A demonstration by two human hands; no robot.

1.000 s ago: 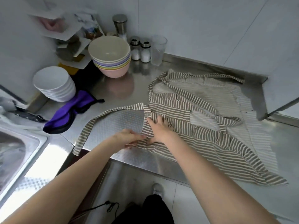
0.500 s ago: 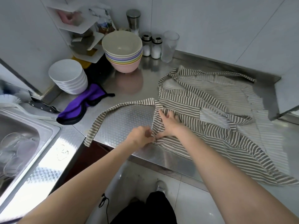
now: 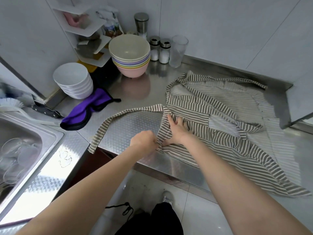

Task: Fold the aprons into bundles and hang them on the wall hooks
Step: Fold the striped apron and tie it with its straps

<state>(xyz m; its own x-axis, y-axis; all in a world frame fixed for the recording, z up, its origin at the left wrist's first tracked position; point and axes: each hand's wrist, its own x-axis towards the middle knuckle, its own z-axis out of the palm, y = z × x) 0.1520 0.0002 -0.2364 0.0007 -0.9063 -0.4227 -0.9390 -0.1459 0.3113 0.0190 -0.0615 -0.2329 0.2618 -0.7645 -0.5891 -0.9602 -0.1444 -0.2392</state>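
A grey-and-white striped apron (image 3: pixel 218 126) lies spread out and rumpled on the steel counter (image 3: pixel 128 128), its body reaching from the back wall toward the front edge, where its lower hem trails off to the right. Several folds cross it, and a paler, inside-out patch shows near the middle. One long striped strap (image 3: pixel 118 119) runs left from the apron's near corner, curves across the bare counter, and its end hangs over the front edge.

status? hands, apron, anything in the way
Left hand pinches the apron edge; right hand presses flat on it. Apron spread on the counter, unfolded. Strap trails left; purple cloth nearby, clear.
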